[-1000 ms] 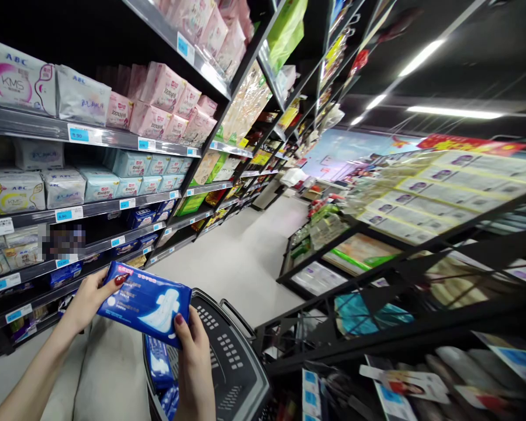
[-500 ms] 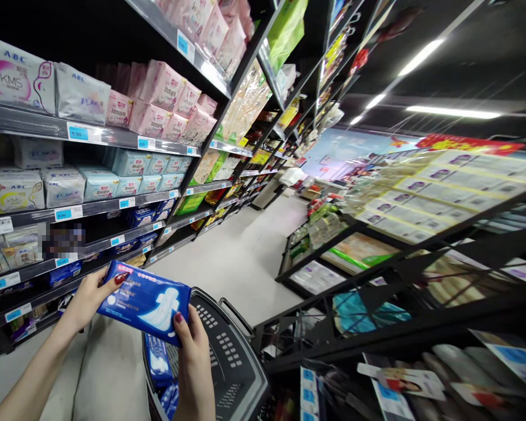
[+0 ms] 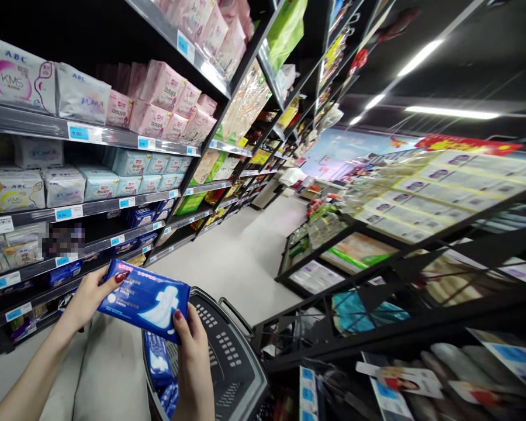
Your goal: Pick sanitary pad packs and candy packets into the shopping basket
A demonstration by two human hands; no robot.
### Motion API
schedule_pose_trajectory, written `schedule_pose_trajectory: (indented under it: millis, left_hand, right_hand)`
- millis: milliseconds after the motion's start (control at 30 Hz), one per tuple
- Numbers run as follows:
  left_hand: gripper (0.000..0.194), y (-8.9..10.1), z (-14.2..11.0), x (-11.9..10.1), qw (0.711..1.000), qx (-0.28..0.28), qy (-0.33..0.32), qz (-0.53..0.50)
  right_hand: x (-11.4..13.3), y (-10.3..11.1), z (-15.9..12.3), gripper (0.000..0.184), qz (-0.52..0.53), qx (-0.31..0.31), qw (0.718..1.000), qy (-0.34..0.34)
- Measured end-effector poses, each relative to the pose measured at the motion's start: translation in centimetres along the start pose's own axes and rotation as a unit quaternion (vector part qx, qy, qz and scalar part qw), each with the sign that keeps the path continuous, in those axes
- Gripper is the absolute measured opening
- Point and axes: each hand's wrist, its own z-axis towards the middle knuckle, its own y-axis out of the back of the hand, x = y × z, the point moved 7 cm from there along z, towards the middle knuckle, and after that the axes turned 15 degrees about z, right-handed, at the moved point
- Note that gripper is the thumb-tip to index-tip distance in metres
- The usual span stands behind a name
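A blue pack of sanitary pads [image 3: 142, 298], printed with a white winged pad, is held up between my two hands. My left hand [image 3: 87, 298] grips its left end, thumb on the front face. At the lower right corner my right hand [image 3: 193, 345] closes on it, thumb on the front. Below the pack is a black shopping basket [image 3: 234, 374] with slotted sides. More blue packs [image 3: 158, 359] lie in the basket, partly covered by my right hand and the held pack.
Shelves [image 3: 35, 126] with pink packs [image 3: 162, 88], pale blue packs [image 3: 134, 164] and white packs [image 3: 20, 73] run along the left. An aisle floor [image 3: 241, 251] stretches ahead. On the right stands a dark rack [image 3: 284, 327] with bagged goods and a stack of white-and-yellow packages [image 3: 447, 187].
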Motion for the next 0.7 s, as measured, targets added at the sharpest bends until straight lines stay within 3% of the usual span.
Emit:
schedule_pose_trajectory:
  millis: [700]
  left_hand:
    - [0.061, 0.10, -0.06, -0.01, 1.000, -0.014, -0.003, -0.002]
  right_hand:
    - [-0.38, 0.10, 0.01, 0.059, 0.009, -0.007, 1.000, 0.010]
